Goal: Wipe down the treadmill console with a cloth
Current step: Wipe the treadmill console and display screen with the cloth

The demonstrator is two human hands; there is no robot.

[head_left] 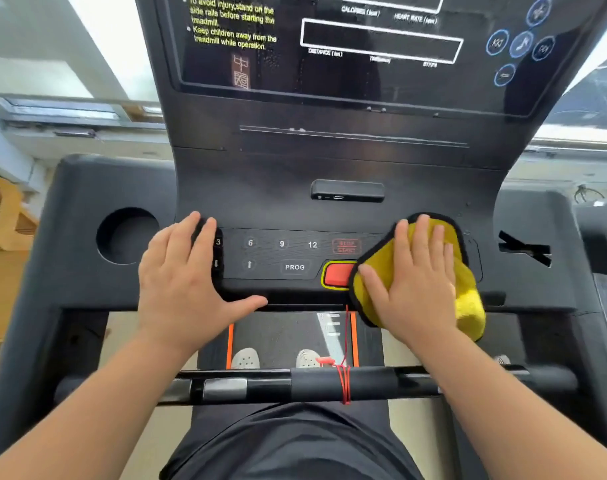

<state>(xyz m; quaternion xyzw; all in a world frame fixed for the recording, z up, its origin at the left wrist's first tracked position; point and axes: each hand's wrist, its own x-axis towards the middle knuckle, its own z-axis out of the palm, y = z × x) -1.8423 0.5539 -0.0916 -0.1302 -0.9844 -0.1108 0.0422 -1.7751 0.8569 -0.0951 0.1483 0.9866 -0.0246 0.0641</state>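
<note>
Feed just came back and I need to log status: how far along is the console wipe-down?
Done: nothing can be confirmed; no wiped area stands out. In hand: the right hand presses the yellow cloth flat on the button panel's right end, partly covering the red stop button. The left hand rests flat at the panel's left end. Left, apparently: the number keys, the display screen and the cup holder.

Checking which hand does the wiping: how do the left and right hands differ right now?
The right hand presses flat on the yellow cloth; the left hand rests bare on the console. The right covers the button panel's right end, beside the red button; the left covers its left end, partly hiding the 3 key. Both lie palm down, fingers extended.
</note>
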